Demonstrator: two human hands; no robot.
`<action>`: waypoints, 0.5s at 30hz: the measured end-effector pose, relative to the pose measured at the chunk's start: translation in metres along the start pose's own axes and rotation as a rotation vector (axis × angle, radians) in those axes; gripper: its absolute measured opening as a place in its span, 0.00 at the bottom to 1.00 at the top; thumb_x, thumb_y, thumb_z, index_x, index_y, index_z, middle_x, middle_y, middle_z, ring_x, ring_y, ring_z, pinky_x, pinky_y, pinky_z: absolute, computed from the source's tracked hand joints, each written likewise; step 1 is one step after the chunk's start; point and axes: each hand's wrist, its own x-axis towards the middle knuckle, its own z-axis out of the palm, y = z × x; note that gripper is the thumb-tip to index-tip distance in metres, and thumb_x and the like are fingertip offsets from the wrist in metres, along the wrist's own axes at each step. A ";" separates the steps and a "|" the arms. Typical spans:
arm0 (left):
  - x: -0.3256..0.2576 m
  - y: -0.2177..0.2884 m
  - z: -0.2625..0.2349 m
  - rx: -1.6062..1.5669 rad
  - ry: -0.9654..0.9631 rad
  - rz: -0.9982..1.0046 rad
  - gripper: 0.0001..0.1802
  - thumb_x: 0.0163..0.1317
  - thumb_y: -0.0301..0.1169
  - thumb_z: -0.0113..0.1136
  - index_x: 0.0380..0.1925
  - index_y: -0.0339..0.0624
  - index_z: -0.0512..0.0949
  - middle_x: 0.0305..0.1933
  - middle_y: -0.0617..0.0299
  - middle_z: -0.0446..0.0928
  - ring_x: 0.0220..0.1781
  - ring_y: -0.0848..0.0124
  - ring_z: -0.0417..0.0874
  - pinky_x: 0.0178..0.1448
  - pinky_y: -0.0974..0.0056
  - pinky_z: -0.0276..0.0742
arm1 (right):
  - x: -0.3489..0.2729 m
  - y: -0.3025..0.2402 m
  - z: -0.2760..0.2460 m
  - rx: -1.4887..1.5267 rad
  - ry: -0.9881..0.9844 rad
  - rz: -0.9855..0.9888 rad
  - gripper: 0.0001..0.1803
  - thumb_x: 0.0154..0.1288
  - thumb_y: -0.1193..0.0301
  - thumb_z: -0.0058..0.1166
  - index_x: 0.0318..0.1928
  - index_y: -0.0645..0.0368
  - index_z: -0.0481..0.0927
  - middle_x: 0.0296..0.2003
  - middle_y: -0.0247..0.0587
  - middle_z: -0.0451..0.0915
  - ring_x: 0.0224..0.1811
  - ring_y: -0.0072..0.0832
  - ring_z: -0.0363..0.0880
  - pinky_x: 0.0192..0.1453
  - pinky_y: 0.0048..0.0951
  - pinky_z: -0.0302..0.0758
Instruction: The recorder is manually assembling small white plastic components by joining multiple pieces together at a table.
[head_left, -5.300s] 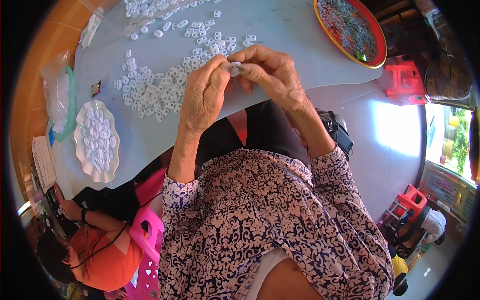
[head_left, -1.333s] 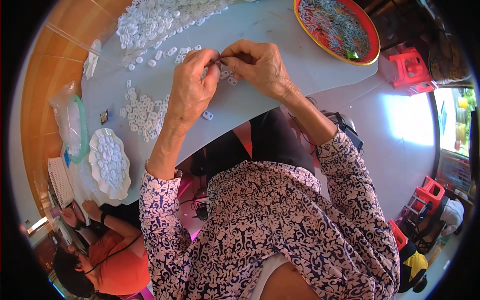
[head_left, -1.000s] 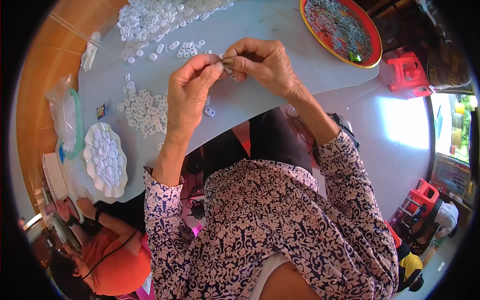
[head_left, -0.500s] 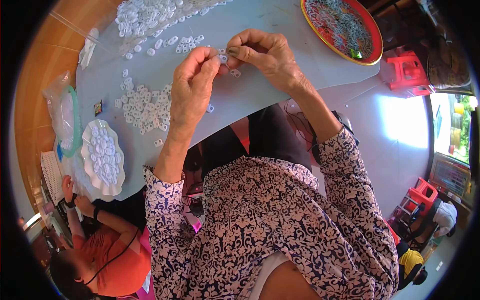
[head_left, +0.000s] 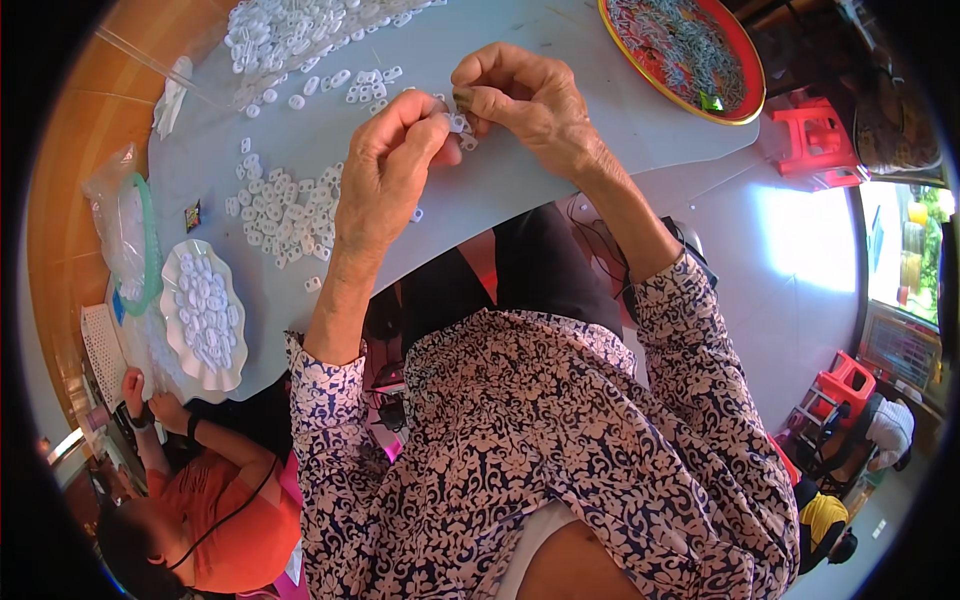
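Between the thumb and index finger of my left hand point(head_left: 388, 165) is a small white plastic piece with two holes point(head_left: 457, 122). My right hand point(head_left: 535, 105) is closed in a pinch just right of it and slightly farther away. Whatever its fingertips hold is too small or hidden to make out. A loose white piece point(head_left: 468, 143) lies on the table below the fingertips. To the left of my left forearm spreads a pile of similar white pieces point(head_left: 290, 212). Beyond my left hand sits a small cluster of them point(head_left: 368, 86).
A red tray point(head_left: 757, 95) of small metal parts stands at the table's far right. On the left is a scalloped white dish point(head_left: 178, 345) holding white oval pieces. A larger heap point(head_left: 285, 35) lies at the back. Another person point(head_left: 225, 510) sits at lower left. Red stools point(head_left: 818, 140) stand right.
My right hand has risen slightly away from my left fingertips. My left hand has shifted a little, still pinching the white piece, which now shows more plainly.
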 end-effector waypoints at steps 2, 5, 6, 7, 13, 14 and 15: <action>0.000 -0.001 0.001 -0.065 0.000 -0.021 0.12 0.63 0.35 0.51 0.27 0.38 0.74 0.23 0.67 0.74 0.27 0.81 0.69 0.32 0.73 0.64 | 0.000 -0.002 0.001 0.011 -0.003 0.008 0.05 0.62 0.78 0.55 0.39 0.63 0.77 0.30 0.32 0.77 0.28 0.17 0.74 0.35 0.21 0.75; -0.001 -0.004 0.006 -0.311 0.018 -0.012 0.10 0.62 0.32 0.52 0.30 0.36 0.76 0.26 0.64 0.76 0.32 0.78 0.74 0.38 0.72 0.68 | -0.001 -0.002 0.003 -0.042 -0.001 -0.011 0.05 0.62 0.78 0.54 0.39 0.64 0.77 0.30 0.33 0.77 0.29 0.18 0.75 0.36 0.21 0.76; 0.000 -0.005 0.007 -0.354 0.019 -0.024 0.09 0.62 0.31 0.53 0.32 0.35 0.77 0.28 0.63 0.77 0.33 0.77 0.76 0.40 0.71 0.69 | -0.001 0.001 0.004 -0.033 0.002 -0.059 0.05 0.62 0.78 0.54 0.39 0.66 0.76 0.29 0.33 0.78 0.28 0.17 0.75 0.35 0.20 0.75; 0.000 -0.005 0.007 -0.397 0.020 -0.035 0.09 0.62 0.29 0.53 0.34 0.35 0.78 0.30 0.61 0.78 0.35 0.75 0.77 0.42 0.71 0.70 | -0.002 0.003 0.005 -0.024 0.006 -0.108 0.06 0.61 0.78 0.54 0.38 0.67 0.76 0.27 0.34 0.78 0.26 0.17 0.75 0.34 0.20 0.75; 0.000 -0.009 0.008 -0.489 0.037 -0.002 0.09 0.62 0.29 0.55 0.36 0.34 0.79 0.32 0.60 0.79 0.36 0.74 0.77 0.43 0.70 0.71 | -0.001 0.004 0.002 -0.056 -0.025 -0.089 0.08 0.63 0.75 0.55 0.40 0.66 0.79 0.29 0.34 0.79 0.28 0.17 0.76 0.34 0.20 0.75; 0.000 -0.010 0.008 -0.490 0.037 -0.002 0.09 0.62 0.29 0.55 0.36 0.34 0.79 0.32 0.60 0.79 0.36 0.74 0.77 0.43 0.70 0.71 | -0.002 0.003 0.002 -0.057 -0.025 -0.088 0.08 0.63 0.75 0.55 0.40 0.66 0.79 0.29 0.34 0.79 0.28 0.17 0.76 0.34 0.20 0.75; -0.001 -0.010 0.008 -0.499 0.061 -0.006 0.09 0.62 0.29 0.55 0.36 0.34 0.79 0.32 0.60 0.79 0.36 0.74 0.77 0.44 0.70 0.71 | -0.003 0.000 0.004 -0.081 -0.025 -0.058 0.08 0.63 0.73 0.56 0.40 0.66 0.80 0.29 0.34 0.79 0.28 0.17 0.76 0.33 0.20 0.75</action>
